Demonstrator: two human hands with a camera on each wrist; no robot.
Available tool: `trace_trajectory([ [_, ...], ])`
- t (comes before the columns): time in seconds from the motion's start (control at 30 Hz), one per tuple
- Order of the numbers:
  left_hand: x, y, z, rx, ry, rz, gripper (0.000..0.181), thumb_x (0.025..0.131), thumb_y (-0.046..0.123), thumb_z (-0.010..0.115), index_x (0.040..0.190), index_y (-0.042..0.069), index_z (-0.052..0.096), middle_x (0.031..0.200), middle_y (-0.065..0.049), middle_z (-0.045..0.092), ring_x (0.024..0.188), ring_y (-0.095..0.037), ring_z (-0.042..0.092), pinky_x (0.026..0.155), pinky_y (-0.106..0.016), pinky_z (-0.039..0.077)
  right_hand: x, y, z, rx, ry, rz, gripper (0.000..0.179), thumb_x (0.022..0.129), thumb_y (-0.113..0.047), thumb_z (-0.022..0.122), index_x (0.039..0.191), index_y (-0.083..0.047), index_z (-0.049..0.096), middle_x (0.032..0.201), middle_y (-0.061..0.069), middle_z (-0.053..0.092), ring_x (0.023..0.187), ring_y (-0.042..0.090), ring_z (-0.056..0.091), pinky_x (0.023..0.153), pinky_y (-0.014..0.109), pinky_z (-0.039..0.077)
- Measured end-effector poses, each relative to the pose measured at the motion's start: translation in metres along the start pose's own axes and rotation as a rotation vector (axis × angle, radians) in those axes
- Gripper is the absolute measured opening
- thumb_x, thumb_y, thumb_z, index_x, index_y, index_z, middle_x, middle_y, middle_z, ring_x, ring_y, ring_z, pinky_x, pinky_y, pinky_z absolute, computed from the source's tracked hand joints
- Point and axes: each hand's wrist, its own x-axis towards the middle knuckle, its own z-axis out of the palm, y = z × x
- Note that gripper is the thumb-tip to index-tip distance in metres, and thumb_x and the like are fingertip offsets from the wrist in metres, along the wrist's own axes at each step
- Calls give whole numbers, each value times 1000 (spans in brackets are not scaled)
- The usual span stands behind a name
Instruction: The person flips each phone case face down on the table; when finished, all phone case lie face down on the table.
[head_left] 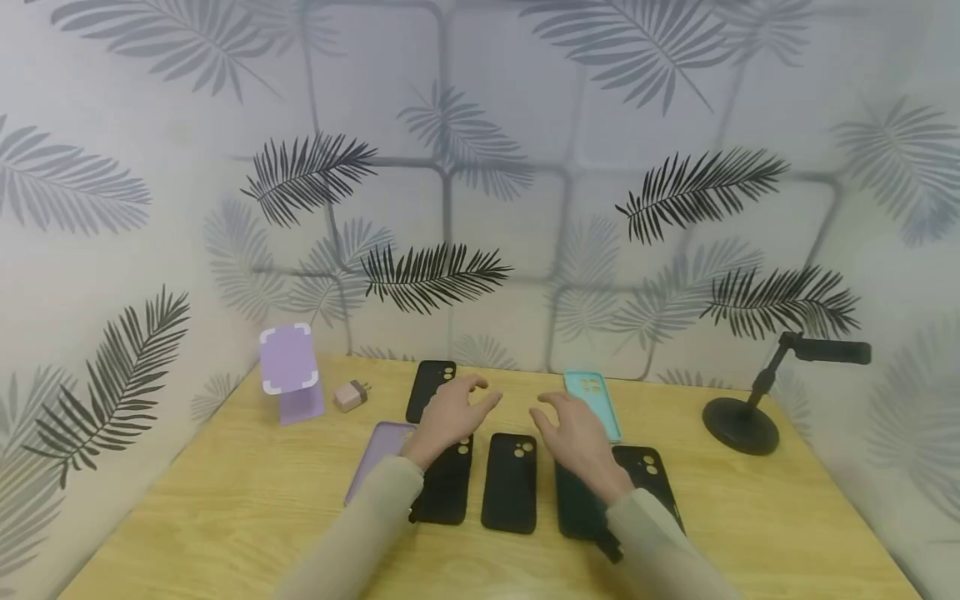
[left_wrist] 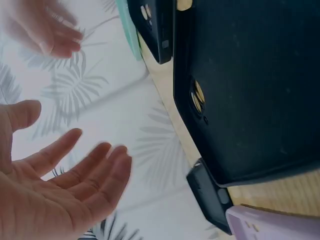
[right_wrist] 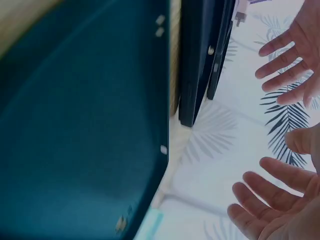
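My left hand (head_left: 448, 414) hovers over the phone cases with its fingers spread and loosely bent, holding nothing. Below it lies a black phone case (head_left: 444, 492), partly hidden by the wrist, with a purple phone case (head_left: 369, 458) to its left. Another black case (head_left: 431, 387) lies behind. My right hand (head_left: 576, 433), also free of anything, is raised above a dark green case (head_left: 573, 504). Between the hands, nearer the front, is a black case (head_left: 510, 483). A turquoise case (head_left: 597, 400) and one more black case (head_left: 647, 467) lie around the right hand.
At the back left of the wooden table (head_left: 225, 517) stands a purple phone stand (head_left: 290, 360), beside a pale pink charger plug (head_left: 350, 395). A black stand with a round base (head_left: 741, 425) occupies the right side. Behind runs a leaf-patterned curtain (head_left: 510, 217).
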Motion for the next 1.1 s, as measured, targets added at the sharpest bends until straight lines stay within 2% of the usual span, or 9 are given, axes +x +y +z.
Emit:
trace_trajectory([
  [0.07, 4, -4, -3, -120, -2, -28, 41, 97, 46, 57, 124, 15, 65, 125, -8, 65, 113, -30, 62, 88, -50, 54, 2, 0, 2, 92, -2, 14, 37, 98, -31, 60, 122, -4, 66, 124, 13, 67, 116, 33, 61, 98, 51, 50],
  [0.2, 9, -18, -11, -298, -30, -87, 30, 98, 39, 59, 116, 17, 68, 117, -9, 66, 105, -27, 63, 81, -45, 55, 8, 0, 8, 282, -48, 81, 31, 98, -28, 60, 119, -7, 69, 117, 9, 70, 109, 28, 65, 93, 47, 53],
  [0.3, 14, -33, -19, -435, -81, -120, 29, 99, 32, 58, 118, 13, 68, 117, -13, 66, 102, -29, 65, 81, -43, 56, 12, -2, 12, 414, -113, 152, 30, 98, -27, 60, 119, -7, 69, 114, 8, 71, 106, 26, 66, 90, 43, 55],
  [0.4, 18, -47, -29, -521, -141, -133, 30, 100, 26, 58, 123, 7, 64, 119, -18, 65, 104, -33, 65, 83, -44, 57, 17, -5, 16, 539, -185, 198, 30, 98, -21, 60, 120, -2, 67, 113, 12, 70, 104, 27, 65, 89, 44, 56],
  [0.6, 29, -74, -52, -515, -196, -159, 30, 99, 15, 58, 126, 2, 59, 126, -21, 61, 111, -36, 62, 88, -43, 57, 34, -8, 32, 685, -311, 244, 30, 99, -14, 58, 124, 2, 64, 117, 17, 68, 106, 29, 65, 90, 42, 57],
  [0.77, 34, -98, -58, -532, -191, -195, 33, 97, 8, 59, 128, -1, 56, 129, -24, 58, 116, -36, 59, 97, -47, 52, 47, -14, 48, 748, -404, 230, 32, 99, -12, 58, 127, 4, 61, 125, 20, 64, 111, 32, 64, 92, 40, 56],
  [0.97, 35, -113, -57, -471, -214, -222, 39, 96, 3, 58, 133, -6, 53, 136, -27, 54, 124, -41, 54, 103, -50, 48, 57, -22, 58, 726, -462, 221, 30, 98, -10, 59, 126, 1, 62, 123, 19, 65, 111, 34, 65, 94, 41, 56],
  [1.1, 38, -119, -55, -443, -233, -245, 40, 95, -1, 56, 134, -9, 52, 137, -30, 51, 126, -42, 52, 105, -50, 46, 63, -28, 63, 659, -494, 168, 30, 97, -5, 58, 125, 3, 63, 119, 19, 67, 107, 30, 66, 91, 39, 57],
])
